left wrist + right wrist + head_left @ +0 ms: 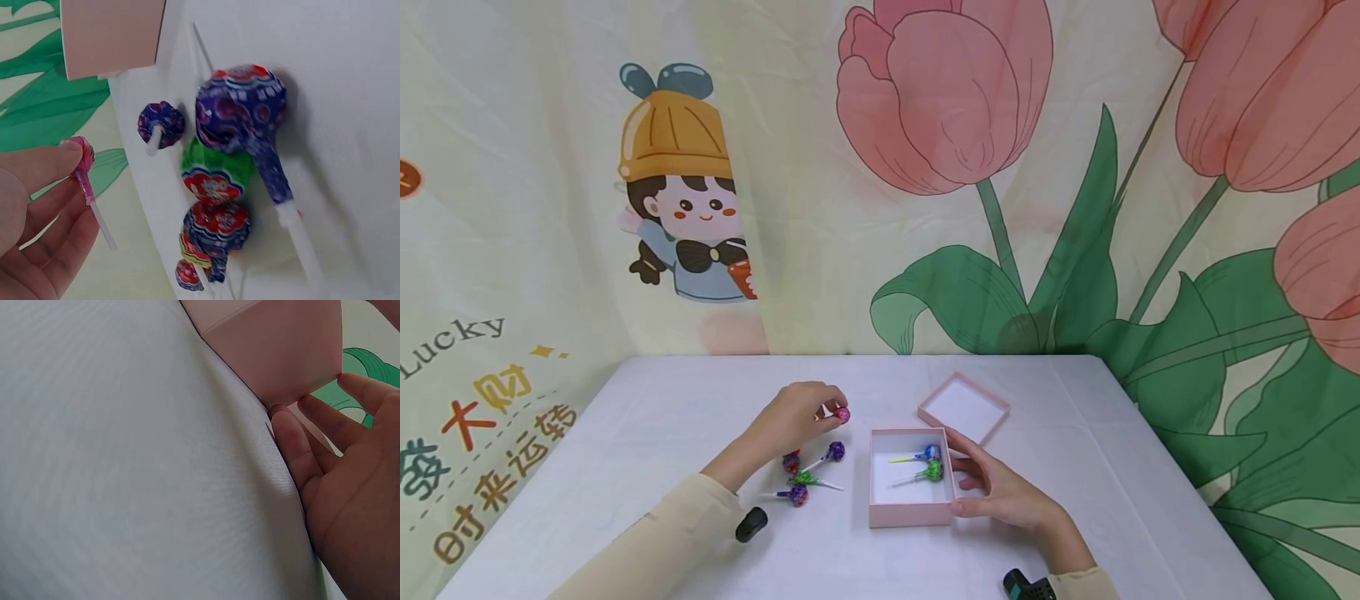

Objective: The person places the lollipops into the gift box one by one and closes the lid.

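On the worktop (820, 558), the right hand's (1003, 490) grip is spread, fingertips touching the pink box (912, 516) on its right side; too hard a push could slide it left. Farther away, to the left, the left hand's (795, 414) grip pinches the pink lollipop (842, 414); too light a pinch could let its round head slip. Counted: one box, with a blue lollipop (932, 452) and a green lollipop (935, 472) inside; at least four loose lollipops (799, 496) to its left, overlap hiding the total; one lollipop pinched; one box lid (964, 408), far right.
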